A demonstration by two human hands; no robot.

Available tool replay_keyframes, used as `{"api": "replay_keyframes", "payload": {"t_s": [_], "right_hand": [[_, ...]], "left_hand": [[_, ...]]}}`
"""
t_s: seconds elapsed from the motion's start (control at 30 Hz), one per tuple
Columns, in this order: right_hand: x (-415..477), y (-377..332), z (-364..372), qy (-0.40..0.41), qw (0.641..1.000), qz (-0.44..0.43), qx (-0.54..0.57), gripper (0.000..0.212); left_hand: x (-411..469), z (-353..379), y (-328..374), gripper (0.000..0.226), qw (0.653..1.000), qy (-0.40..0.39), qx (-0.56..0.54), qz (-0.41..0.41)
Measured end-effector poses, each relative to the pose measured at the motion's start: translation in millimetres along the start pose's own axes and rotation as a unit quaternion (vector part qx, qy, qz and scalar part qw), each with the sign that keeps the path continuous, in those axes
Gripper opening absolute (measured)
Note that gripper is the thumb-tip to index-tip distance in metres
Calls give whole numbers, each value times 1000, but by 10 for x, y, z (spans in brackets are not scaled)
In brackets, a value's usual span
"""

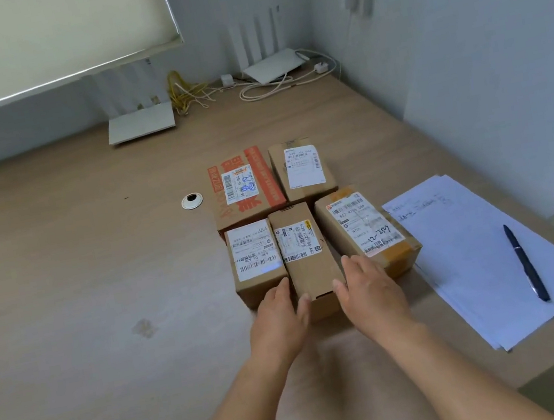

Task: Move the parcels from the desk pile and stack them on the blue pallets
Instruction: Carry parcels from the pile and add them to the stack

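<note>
Brown cardboard sits between two bare forearms that reach in from the near edge. The left hand [280, 313] and the right hand [369, 289] flank the near end of the middle parcel [307, 259], a narrow box with a white label. Both hands are spread, the fingers nearly straight along the box's sides and each thumb touching a near top corner. The parcel lies flat on the tan wooden surface [78, 279] in the front row of the pile. Just beside it on the left is a short labelled parcel [256, 257], touching it, and on the right a taped parcel [363, 228] with handwriting on its label, turned slightly outward. Right of the pile lies a sheaf of white papers [476, 249] with a dark pen [526, 263] on top. Behind the front row stand an orange-printed parcel [246, 187] and a plain parcel [301, 169], side by side. Left of them is a round cable grommet [192, 201]. Along the far wall are a white router [140, 122], tangled yellow cables [182, 91] and a second white router [272, 67] in the corner
</note>
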State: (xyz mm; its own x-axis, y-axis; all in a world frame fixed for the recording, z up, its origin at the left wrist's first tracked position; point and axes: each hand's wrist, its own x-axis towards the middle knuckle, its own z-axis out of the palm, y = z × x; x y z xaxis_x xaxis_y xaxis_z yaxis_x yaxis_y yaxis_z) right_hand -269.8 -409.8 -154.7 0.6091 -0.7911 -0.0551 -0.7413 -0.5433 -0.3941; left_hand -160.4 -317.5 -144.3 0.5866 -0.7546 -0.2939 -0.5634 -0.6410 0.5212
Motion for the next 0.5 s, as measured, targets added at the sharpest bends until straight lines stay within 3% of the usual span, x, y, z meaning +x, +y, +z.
{"api": "replay_keyframes", "payload": {"t_s": [0.2,0.3,0.5], "right_hand": [[214,23,88,-86,993,48,60,33],[220,34,157,-115,984,64,120,32],[67,83,94,-145,967,84,190,59]], "left_hand": [[181,173,1,31,990,-12,-122,-68],[169,268,-29,46,980,-6,-176,-95],[24,297,-11,71,968,-18,-234,-84]]}}
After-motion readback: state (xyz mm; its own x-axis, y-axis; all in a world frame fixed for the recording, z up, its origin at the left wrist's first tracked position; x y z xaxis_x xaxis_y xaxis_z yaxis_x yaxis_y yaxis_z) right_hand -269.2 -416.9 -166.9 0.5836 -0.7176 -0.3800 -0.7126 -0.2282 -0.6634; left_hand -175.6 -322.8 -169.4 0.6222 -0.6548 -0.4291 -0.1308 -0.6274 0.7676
